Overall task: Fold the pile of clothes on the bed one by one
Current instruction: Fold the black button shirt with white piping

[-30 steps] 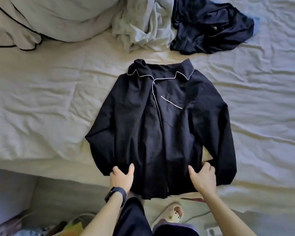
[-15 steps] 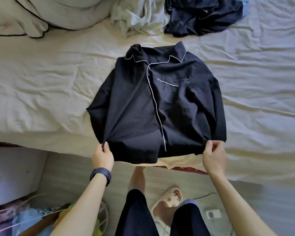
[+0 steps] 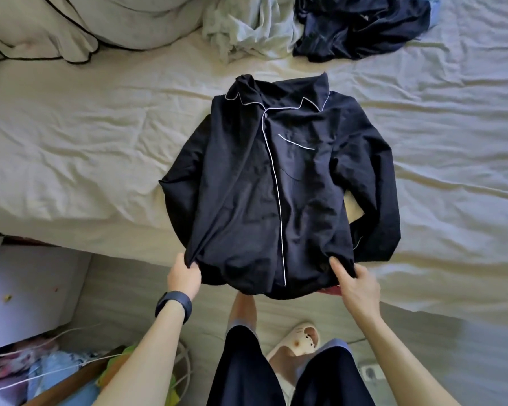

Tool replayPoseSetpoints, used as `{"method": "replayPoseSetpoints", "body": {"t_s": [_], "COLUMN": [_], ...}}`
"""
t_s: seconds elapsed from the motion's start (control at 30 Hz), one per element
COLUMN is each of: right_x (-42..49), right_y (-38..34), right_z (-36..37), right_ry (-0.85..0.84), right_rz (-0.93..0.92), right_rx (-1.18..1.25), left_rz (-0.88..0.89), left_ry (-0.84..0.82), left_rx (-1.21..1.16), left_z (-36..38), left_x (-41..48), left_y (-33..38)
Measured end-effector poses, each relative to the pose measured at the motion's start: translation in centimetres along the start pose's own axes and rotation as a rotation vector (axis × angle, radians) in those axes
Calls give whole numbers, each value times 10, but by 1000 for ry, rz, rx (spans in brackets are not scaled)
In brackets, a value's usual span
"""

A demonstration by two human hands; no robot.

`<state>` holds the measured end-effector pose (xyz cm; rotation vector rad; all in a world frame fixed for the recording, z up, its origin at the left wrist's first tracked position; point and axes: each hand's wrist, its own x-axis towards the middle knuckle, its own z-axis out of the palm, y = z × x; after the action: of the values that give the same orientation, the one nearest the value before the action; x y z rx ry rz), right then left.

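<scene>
Shirt: black pyjama shirt (image 3: 276, 186), white piping, front-up on cream-sheeted bed (image 3: 85, 148).
Hands: my left hand (image 3: 184, 276) and right hand (image 3: 355, 284) each grip a hem corner.

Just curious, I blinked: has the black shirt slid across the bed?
No. The black shirt stayed put: its collar sits the same gap from the dark clothes pile as before.

Both hands, left hand (image 3: 184, 276) and right hand (image 3: 355, 284), pinch the black shirt's (image 3: 276, 183) hem on the bed (image 3: 71, 148).
</scene>
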<state>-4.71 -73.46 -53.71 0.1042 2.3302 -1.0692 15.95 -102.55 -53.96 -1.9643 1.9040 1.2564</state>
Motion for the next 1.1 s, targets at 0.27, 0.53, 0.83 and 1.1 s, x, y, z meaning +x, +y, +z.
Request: {"method": "replayPoseSetpoints", "body": {"t_s": [0.27, 0.53, 0.83, 1.1], "right_x": [-16, -42, -19, 91], "right_y": [5, 35, -48, -191], "right_z": [-4, -11, 3, 40], "right_ry": [-473, -181, -248, -171], "right_rz": [156, 207, -47, -228], "right_rx": [94, -316, -445, -422], "left_rz": [-295, -227, 42, 481], "left_ry": [-441, -189, -314, -297], "left_rx": [-200, 218, 349, 374], "left_z": [-4, -12, 0, 8], "left_x": [-28, -36, -27, 64], "left_y": [-32, -72, 46, 231]}}
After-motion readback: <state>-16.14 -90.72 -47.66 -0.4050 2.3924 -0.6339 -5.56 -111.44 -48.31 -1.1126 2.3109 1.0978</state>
